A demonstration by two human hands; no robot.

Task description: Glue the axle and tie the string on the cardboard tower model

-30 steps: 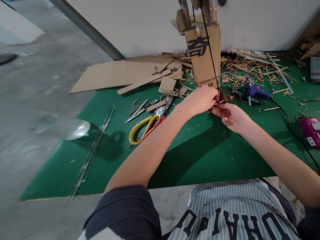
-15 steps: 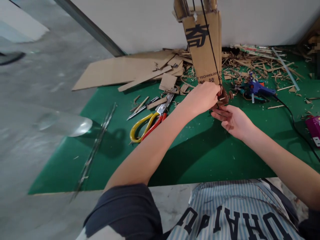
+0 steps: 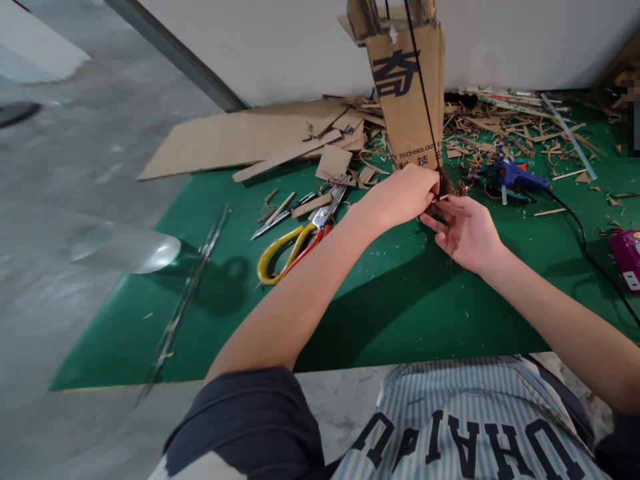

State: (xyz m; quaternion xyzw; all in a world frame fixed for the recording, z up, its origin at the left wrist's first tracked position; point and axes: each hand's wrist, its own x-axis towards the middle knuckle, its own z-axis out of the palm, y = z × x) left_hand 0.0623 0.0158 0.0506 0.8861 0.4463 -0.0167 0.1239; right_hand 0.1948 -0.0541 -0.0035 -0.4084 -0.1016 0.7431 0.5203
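1. Left hand [image 3: 407,191]: fingers curl low by the black cord [image 3: 425,100]; I cannot tell what they pinch.
2. Right hand [image 3: 469,230]: palm partly open, fingertips at the same spot; I cannot confirm a hold.
3. Clear container [image 3: 133,249] sits at the green table [image 3: 380,333]'s left edge.
4. Scissors [image 3: 321,217] lie left of my hands.
5. Cardboard structure [image 3: 406,127] stands just beyond my hands.
6. Blue glue gun [image 3: 521,177] lies right.

Two hands [image 3: 407,191], one cardboard structure [image 3: 411,103], one pair of scissors [image 3: 321,217], one blue glue gun [image 3: 523,177], one green table [image 3: 390,313].
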